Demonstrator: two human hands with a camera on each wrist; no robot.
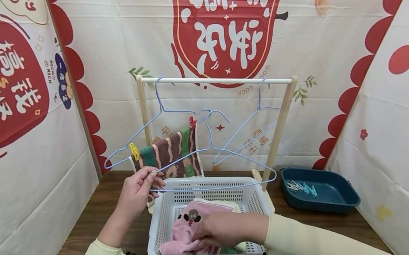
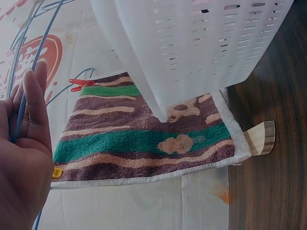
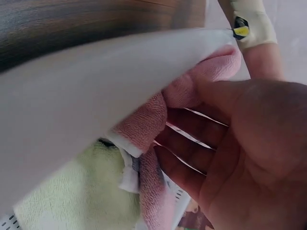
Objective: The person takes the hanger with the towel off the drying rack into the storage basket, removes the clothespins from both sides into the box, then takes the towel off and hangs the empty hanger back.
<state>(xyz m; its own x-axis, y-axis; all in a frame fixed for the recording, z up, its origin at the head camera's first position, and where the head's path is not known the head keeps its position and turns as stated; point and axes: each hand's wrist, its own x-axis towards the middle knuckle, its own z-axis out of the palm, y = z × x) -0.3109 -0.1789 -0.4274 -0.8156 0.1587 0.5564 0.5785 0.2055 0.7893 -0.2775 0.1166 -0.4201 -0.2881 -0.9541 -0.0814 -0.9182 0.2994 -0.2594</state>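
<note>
My left hand (image 1: 140, 188) holds a blue wire clothes hanger (image 1: 212, 145) by one end of its frame, above the white basket (image 1: 153, 243). In the left wrist view, two strands of the hanger wire pass between thumb and fingers. Inside the basket, my right hand (image 1: 224, 228) grips a pink towel (image 1: 183, 231) decorated with a dark animal face. Thumb and fingers pinch its bunched fabric (image 3: 180, 91) in the right wrist view, where the basket wall covers part of it. A pale yellow-green towel (image 3: 81, 184) lies under it.
Behind the basket stands a wooden rack with a white rod (image 1: 217, 79). Two blue hangers hang there; the left one carries a brown-green striped towel (image 1: 168, 150) with yellow (image 1: 134, 151) and red clothespins (image 1: 192, 122). At right, a dark blue tray (image 1: 336, 196) contains several clothespins (image 1: 307, 189).
</note>
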